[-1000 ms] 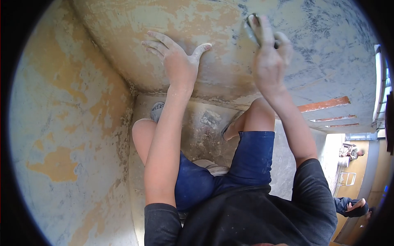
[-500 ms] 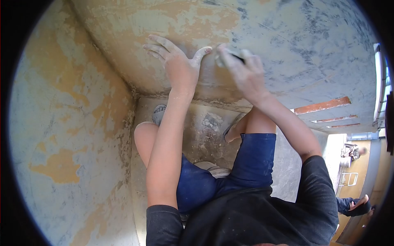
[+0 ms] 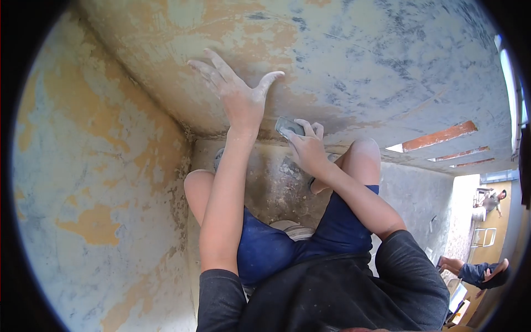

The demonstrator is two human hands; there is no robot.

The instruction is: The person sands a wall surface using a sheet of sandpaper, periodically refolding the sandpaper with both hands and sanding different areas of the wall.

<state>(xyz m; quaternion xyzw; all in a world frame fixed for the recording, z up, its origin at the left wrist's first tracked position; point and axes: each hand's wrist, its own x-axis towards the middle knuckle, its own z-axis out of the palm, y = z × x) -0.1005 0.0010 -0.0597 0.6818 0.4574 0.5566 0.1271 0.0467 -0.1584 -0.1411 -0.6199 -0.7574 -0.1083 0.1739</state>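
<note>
My left hand [image 3: 238, 94] is spread against the patchy wall [image 3: 354, 66], its fingers apart and nothing in it. To its right and lower down, my right hand [image 3: 308, 145] grips a small grey-green block [image 3: 289, 127] between thumb and fingers, close to the foot of the wall. Pale dust coats the fingers of both hands. How firmly the block touches the wall cannot be told.
A second peeling wall [image 3: 94, 221] meets the first at a corner on the left. Reddish slots [image 3: 440, 136] cut the wall at right. Below is a dusty floor [image 3: 276, 191]. Two people [image 3: 487, 274] [image 3: 491, 202] and a white frame [image 3: 484, 237] are at far right.
My right hand has come down and left with the block, to the wall's lower edge. My left hand remains spread in nearly the same place. The camera view has shifted a little.
</note>
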